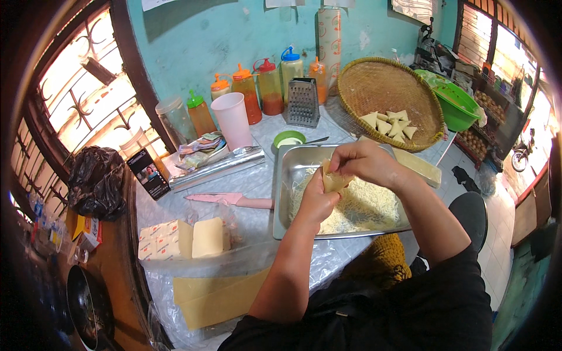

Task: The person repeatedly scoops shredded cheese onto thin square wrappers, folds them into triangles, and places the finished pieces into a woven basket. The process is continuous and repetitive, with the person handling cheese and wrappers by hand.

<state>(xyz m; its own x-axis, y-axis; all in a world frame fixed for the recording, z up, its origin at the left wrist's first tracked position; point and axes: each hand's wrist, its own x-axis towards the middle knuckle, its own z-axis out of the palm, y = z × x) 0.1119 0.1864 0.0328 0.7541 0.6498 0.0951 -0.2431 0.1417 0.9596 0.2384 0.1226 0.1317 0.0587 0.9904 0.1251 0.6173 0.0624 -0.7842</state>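
Though thin, pale-yellow wrapper [333, 182].

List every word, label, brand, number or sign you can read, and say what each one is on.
Nothing reads clearly enough to quote.
Wrapped block: small red print, too small to read.
Phone screen: tiny pale lettering, too small.
Tall roll by the wall: red marks, too blurred.
Wall papers: cut off, no legible text.

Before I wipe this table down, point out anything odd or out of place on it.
What looks like a pile of paper money lies beside the pink cup; that seems odd on the same table as the metal tray of shredded food. I see no clear spill or damage.
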